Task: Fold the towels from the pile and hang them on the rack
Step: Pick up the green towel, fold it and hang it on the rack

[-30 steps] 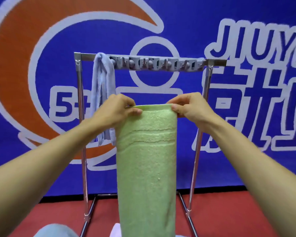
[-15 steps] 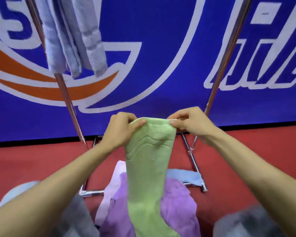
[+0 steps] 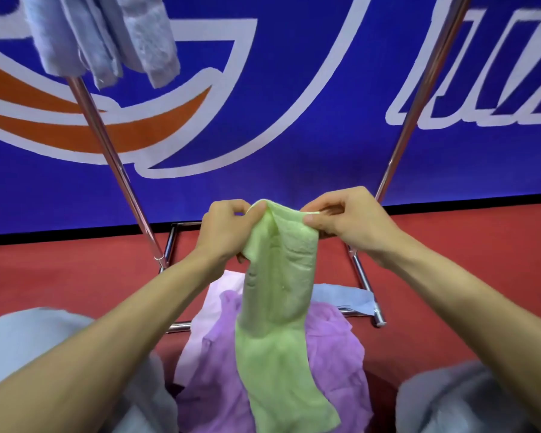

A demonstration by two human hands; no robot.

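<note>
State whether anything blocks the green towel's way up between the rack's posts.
Nothing visible does. The left hand and right hand pinch the green towel at its top; the space above, between the posts, is open. A blue-grey towel hangs beside the left post. The top bar is unseen.

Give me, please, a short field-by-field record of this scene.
left hand: pinches top left edge of green towel
right hand: pinches its top right edge
green towel: narrow, hanging, lower end over the purple towel
pile: purple towel, white towel, pale blue towel on red floor
rack: grey-blue towel hanging upper left
</note>
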